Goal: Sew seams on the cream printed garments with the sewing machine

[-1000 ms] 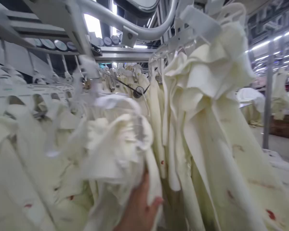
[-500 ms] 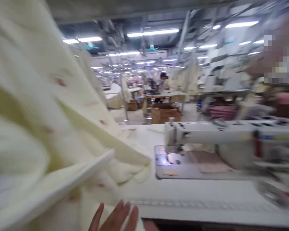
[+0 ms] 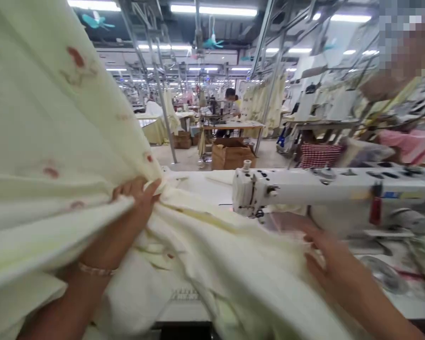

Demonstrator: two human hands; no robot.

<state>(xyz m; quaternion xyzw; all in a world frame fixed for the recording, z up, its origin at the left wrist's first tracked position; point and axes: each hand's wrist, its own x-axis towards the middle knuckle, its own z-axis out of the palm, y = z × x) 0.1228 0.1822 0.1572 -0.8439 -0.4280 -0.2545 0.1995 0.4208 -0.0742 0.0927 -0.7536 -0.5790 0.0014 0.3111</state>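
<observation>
The left hand (image 3: 137, 192) gripped cloth (image 3: 226, 255) above the bench (image 3: 186, 312); whether the blurred right hand (image 3: 327, 257) near the machine (image 3: 304, 186) held any was unclear.

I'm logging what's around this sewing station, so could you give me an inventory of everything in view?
Cream printed fabric: piece count unclear, cream with red marks, left and centre foreground
Sewing machine: one, white, right of centre
Sewing table: one, white, under the machine
Checked cloth: one, red and white, behind the machine
Pink cloth: at least one, pink, far right
Cardboard boxes: at least two, brown, floor beyond
Hanging cloths: several, cream, background
Co-worker: at least one, background
Ceiling fans: at least two, teal, overhead
Tube lights: many, white, overhead
Bracelet: one, pale, left wrist
Left hand: one, gripping fabric
Right hand: one, blurred, at fabric's right edge; grip unclear
</observation>
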